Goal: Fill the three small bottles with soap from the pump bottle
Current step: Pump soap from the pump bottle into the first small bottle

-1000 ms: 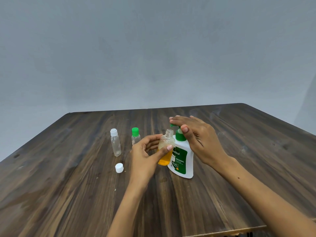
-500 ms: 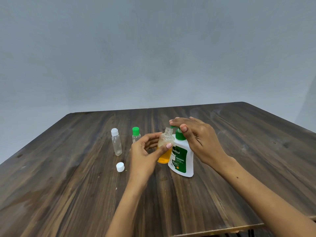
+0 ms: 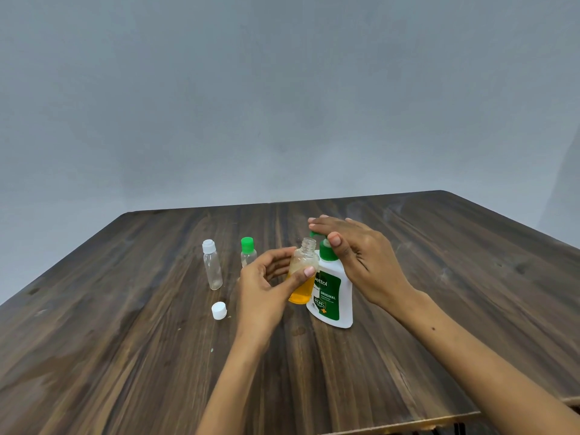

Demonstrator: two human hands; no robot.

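Note:
My left hand (image 3: 265,285) grips an uncapped small bottle (image 3: 303,277), partly full of orange soap, its mouth just under the green nozzle of the pump bottle. The white pump bottle (image 3: 332,296) with a green label stands on the table right beside it. My right hand (image 3: 354,252) lies flat on the green pump head, fingers stretched over it. A clear small bottle with a white cap (image 3: 212,265) stands to the left. A small bottle with a green cap (image 3: 248,252) stands behind my left hand, partly hidden. A loose white cap (image 3: 219,310) lies on the table.
All of this rests on a dark wooden table (image 3: 439,277). Its front edge runs at the lower right, its far edge meets a plain grey wall.
Hardly anything has shifted. Both hands stay on the small bottle and the pump head, and the orange soap level looks about the same.

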